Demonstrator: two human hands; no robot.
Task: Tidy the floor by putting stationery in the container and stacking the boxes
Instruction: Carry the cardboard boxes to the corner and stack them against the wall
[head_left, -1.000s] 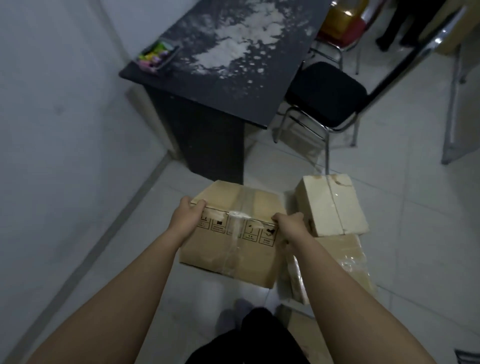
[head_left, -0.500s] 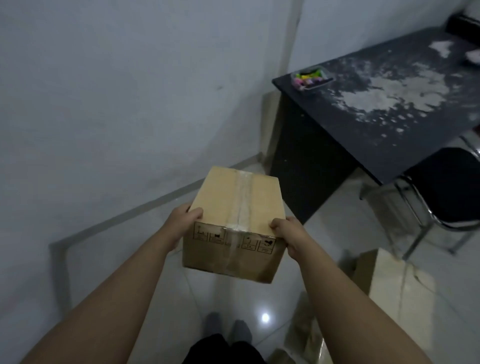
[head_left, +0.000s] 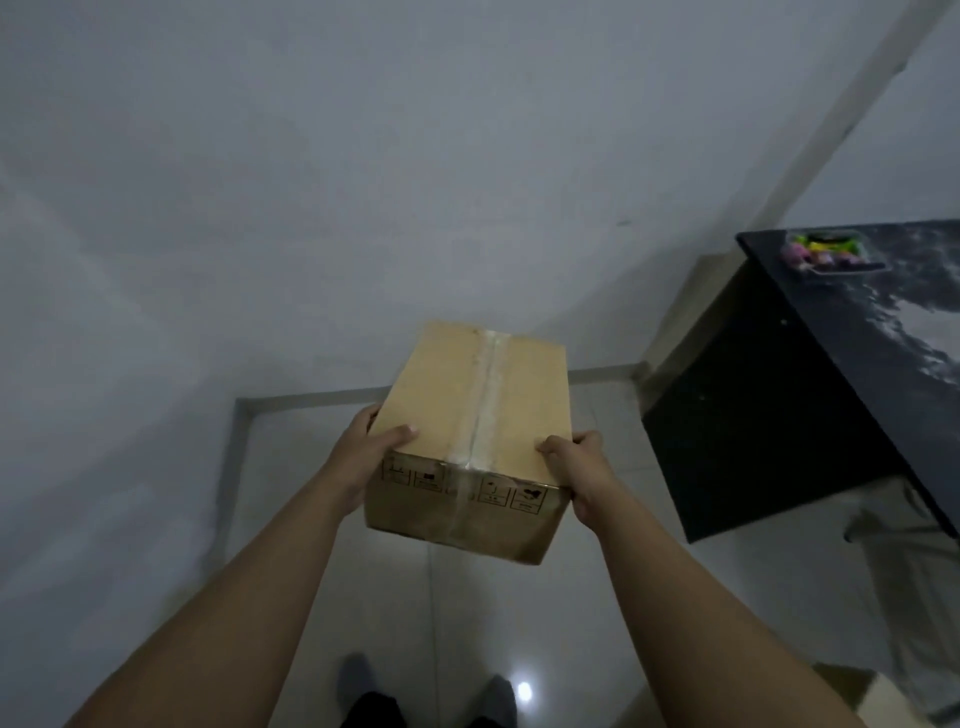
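Note:
A taped brown cardboard box (head_left: 483, 410) with printed handling symbols on its near side is held in the air above the floor, in front of the room's corner. My left hand (head_left: 366, 452) grips its left near corner, thumb on the top face. My right hand (head_left: 576, 462) grips its right near corner, thumb also on top. A clear container (head_left: 831, 252) holding colourful stationery sits at the near corner of the black table (head_left: 878, 358) on the right. The corner of another cardboard box (head_left: 857, 686) shows at the bottom right on the floor.
White walls meet in a corner straight ahead, with a grey skirting strip (head_left: 311, 402) along the tiled floor (head_left: 467, 613). The black table's dark side panel (head_left: 748, 415) stands to the right. My feet (head_left: 426, 691) are below the box.
I have lifted the box off the floor and turned left with it toward the wall corner. The other boxes and the chair have slid out of view to the right.

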